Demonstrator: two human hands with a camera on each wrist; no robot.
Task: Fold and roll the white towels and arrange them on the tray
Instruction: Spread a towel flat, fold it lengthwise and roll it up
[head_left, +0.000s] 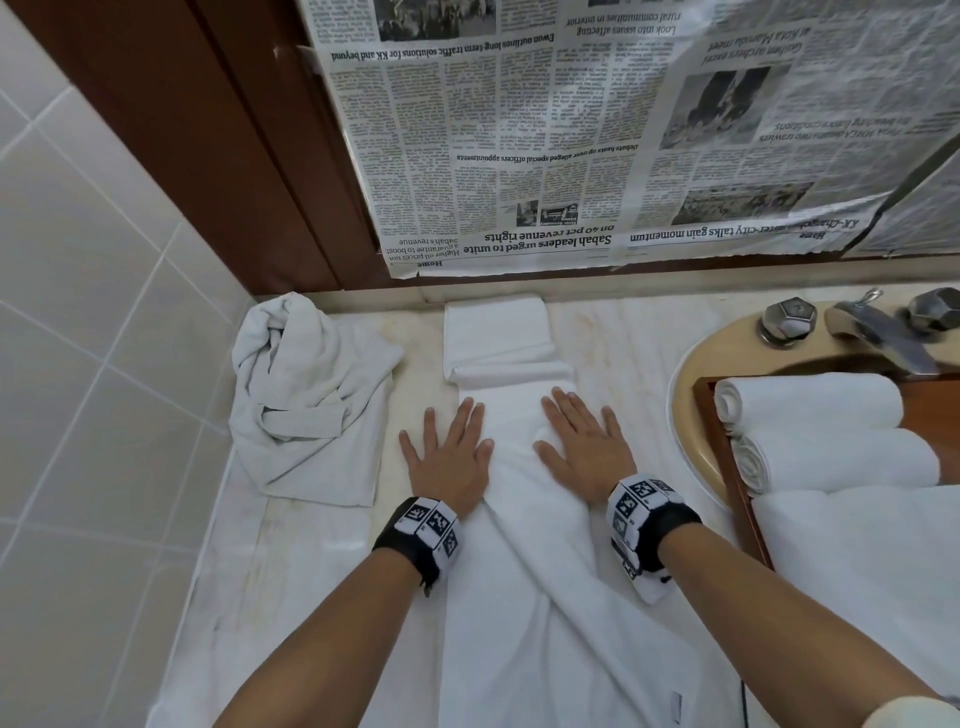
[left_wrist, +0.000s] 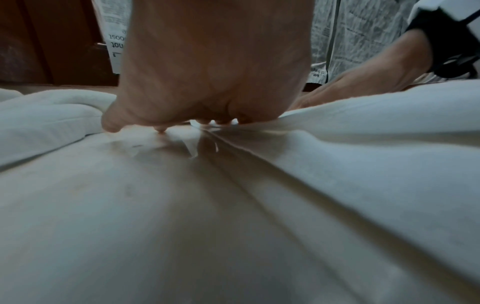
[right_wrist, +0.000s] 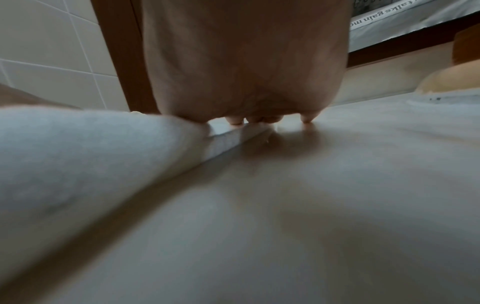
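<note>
A long white towel (head_left: 524, 571) lies folded lengthwise down the middle of the marble counter, its far end (head_left: 496, 332) doubled over near the wall. My left hand (head_left: 449, 457) lies flat with spread fingers on the towel's left edge and the counter. My right hand (head_left: 582, 441) presses flat on the towel's right side. Both wrist views show a palm (left_wrist: 207, 82) (right_wrist: 241, 72) down on white cloth. Two rolled white towels (head_left: 810, 400) (head_left: 836, 462) lie in the wooden tray (head_left: 727, 467) over the sink. Another white towel (head_left: 857, 561) covers the tray's near part.
A crumpled greyish towel (head_left: 311, 400) lies at the counter's left back corner. The beige sink (head_left: 691, 431) with a metal tap (head_left: 878, 332) is on the right. Newspaper (head_left: 571, 130) covers the wall behind. A tiled wall (head_left: 78, 312) bounds the left.
</note>
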